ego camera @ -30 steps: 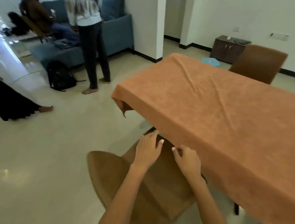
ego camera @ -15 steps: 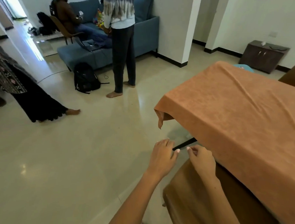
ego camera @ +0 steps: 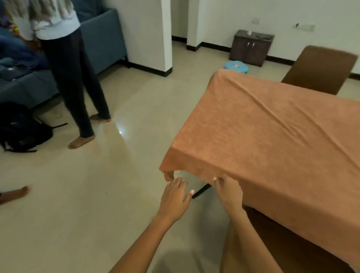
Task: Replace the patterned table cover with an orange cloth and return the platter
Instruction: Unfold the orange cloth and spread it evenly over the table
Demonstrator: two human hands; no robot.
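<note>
The orange cloth covers the whole table top and hangs over its near and left edges, with a few long creases across it. At the near left corner a small fold of cloth droops down. My left hand reaches toward that fold with straight fingers, its fingertips just below it. To its right, my right hand is at the hanging hem, fingertips touching the cloth edge; whether it pinches the cloth is unclear. No platter and no patterned cover are in view.
A brown chair stands tucked under the table at my right, another brown chair at the far side. A person stands barefoot at the left by a blue sofa. A black backpack, a blue stool and a dark cabinet are on the floor.
I have moved left along the table to its near left corner. Both hands went from above the chair up to the cloth's hanging hem at that corner.
</note>
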